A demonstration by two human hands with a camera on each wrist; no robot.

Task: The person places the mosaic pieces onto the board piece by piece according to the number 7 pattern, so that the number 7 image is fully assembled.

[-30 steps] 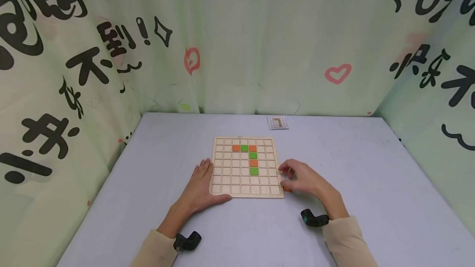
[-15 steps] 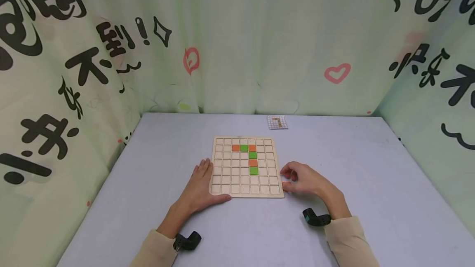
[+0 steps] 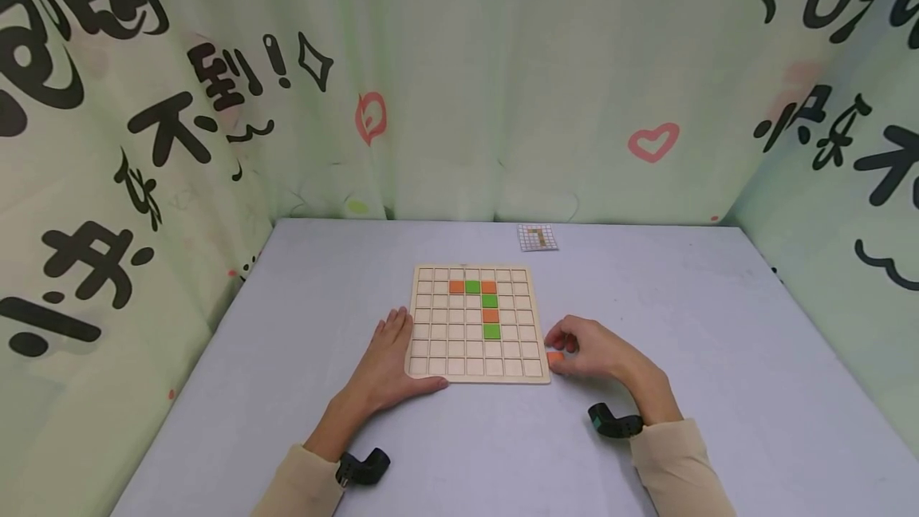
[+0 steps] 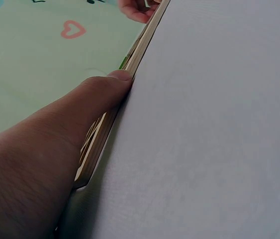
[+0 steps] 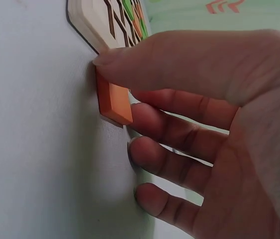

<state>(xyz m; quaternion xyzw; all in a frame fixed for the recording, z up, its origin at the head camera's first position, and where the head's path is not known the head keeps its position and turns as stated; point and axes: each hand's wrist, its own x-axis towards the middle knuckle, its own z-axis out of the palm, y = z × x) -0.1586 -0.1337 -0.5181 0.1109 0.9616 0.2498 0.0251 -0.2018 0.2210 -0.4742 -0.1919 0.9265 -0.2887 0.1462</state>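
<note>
A wooden grid board (image 3: pixel 439 348) lies flat on the table, with several orange and green square blocks (image 3: pixel 490 301) set in its cells in a bent line. My left hand (image 3: pixel 384 364) rests against the board's lower left corner, fingers straight along the left side and thumb at the near edge. Beside the board's right edge, my right hand (image 3: pixel 590 348) pinches a loose orange block (image 5: pixel 114 102) between thumb and fingers. In the right wrist view the block sits low, close to the tabletop and near the board's corner; its far side is hidden by the thumb and fingers.
A small card (image 3: pixel 537 238) with a printed grid pattern lies behind the board, near the table's far edge. A pale curtain (image 3: pixel 445 102) with dark writing hangs around the white table (image 3: pixel 345 262). Black camera mounts (image 3: pixel 363 467) sit on both wrists.
My right hand has shifted slightly right, away from the board's edge, and more of the orange block shows at its fingertips. My left hand and the board have stayed put.
</note>
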